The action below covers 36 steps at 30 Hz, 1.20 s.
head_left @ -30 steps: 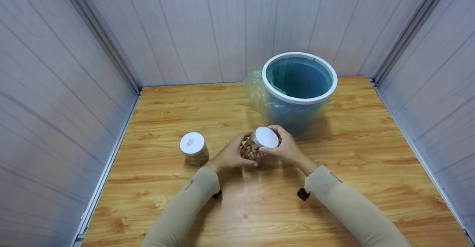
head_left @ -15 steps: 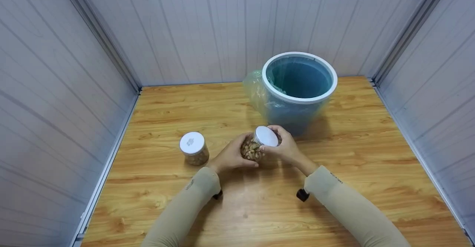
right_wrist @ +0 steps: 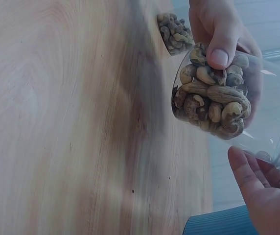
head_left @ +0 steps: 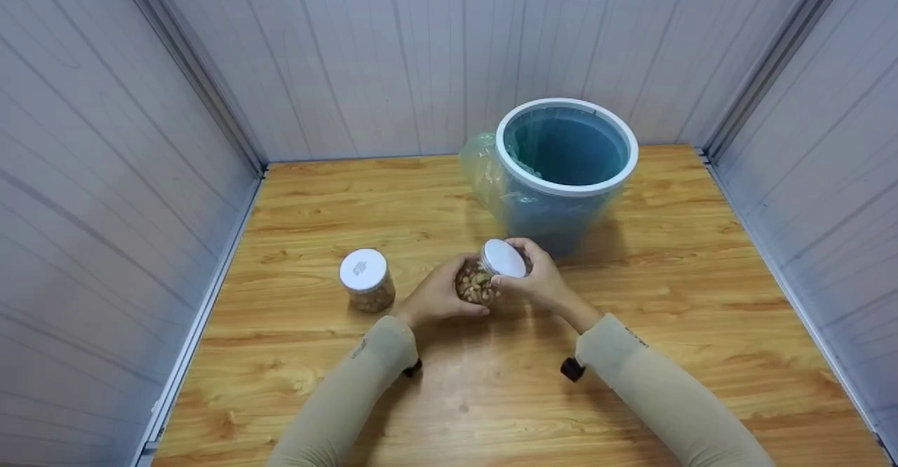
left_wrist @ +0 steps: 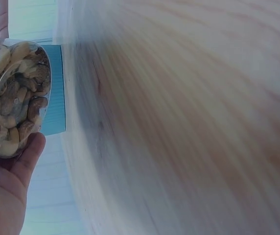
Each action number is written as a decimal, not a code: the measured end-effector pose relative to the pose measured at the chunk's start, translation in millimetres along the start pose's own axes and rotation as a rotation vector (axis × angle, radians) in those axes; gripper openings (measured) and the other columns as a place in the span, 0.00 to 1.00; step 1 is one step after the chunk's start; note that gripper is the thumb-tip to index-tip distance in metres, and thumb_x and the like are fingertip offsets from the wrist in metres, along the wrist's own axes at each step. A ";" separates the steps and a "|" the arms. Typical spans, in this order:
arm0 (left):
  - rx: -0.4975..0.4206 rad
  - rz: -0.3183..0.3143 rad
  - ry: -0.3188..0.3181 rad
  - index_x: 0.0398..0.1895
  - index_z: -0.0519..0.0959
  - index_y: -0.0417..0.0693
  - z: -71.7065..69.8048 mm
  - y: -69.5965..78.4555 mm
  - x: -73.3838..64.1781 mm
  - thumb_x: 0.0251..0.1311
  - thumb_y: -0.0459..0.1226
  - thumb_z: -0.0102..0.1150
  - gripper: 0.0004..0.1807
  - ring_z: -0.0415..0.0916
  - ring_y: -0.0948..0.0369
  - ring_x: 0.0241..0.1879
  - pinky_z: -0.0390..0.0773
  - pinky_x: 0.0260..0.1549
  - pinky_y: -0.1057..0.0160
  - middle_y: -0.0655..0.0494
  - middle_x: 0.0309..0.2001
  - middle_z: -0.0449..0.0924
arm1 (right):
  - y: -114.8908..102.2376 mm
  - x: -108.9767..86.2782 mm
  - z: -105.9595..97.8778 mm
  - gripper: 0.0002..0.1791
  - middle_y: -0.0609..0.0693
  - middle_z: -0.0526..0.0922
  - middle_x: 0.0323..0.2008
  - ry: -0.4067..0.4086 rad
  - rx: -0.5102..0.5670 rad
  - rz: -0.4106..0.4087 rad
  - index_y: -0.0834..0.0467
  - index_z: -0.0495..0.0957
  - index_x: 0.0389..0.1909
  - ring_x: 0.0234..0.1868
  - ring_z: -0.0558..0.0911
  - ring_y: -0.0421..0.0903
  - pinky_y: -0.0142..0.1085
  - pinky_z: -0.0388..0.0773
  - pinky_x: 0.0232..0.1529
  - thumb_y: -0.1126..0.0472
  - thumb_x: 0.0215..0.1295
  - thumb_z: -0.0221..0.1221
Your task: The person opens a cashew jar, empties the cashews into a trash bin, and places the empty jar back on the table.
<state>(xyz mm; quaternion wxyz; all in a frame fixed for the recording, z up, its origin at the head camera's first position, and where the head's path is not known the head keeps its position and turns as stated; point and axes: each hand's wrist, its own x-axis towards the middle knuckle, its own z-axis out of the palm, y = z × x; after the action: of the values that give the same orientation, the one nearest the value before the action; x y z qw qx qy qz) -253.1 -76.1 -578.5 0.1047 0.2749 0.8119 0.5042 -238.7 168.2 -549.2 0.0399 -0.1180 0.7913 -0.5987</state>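
A clear jar of nuts is held tilted above the floor, its white lid facing up and to the right. My left hand wraps round the jar body. With curled fingers, my right hand grips the lid, thumb at its near edge. Cashews and unshelled peanuts fill the lower part of the jar in the right wrist view. Looking at the jar's base, the left wrist view shows the nuts through the clear bottom. Whether the lid is loose cannot be seen.
A second nut jar with a white lid stands upright left of my left hand. Behind my right hand is a blue-green bin with a white rim and a thin bag hanging over its left side. Pale panel walls enclose the wooden surface.
The held jar has turned slightly and its nuts show differently through the side. Both hands keep their hold and have barely moved. The other jar and the bin stay put.
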 end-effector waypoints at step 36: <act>0.242 -0.006 0.025 0.74 0.73 0.45 -2.1 2.7 -4.3 0.46 0.49 0.89 0.52 0.84 0.54 0.59 0.84 0.64 0.51 0.51 0.62 0.85 | -25.7 5.3 -1.4 0.37 0.63 0.84 0.61 -0.057 -0.406 0.125 0.65 0.78 0.65 0.59 0.82 0.58 0.56 0.84 0.61 0.40 0.70 0.70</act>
<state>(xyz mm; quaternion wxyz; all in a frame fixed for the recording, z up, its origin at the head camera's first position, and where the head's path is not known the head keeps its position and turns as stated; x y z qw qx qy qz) -249.5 -79.1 -575.6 0.0623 0.2769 0.8688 0.4057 -240.5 161.7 -523.8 0.0747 -0.0911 0.9000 -0.4196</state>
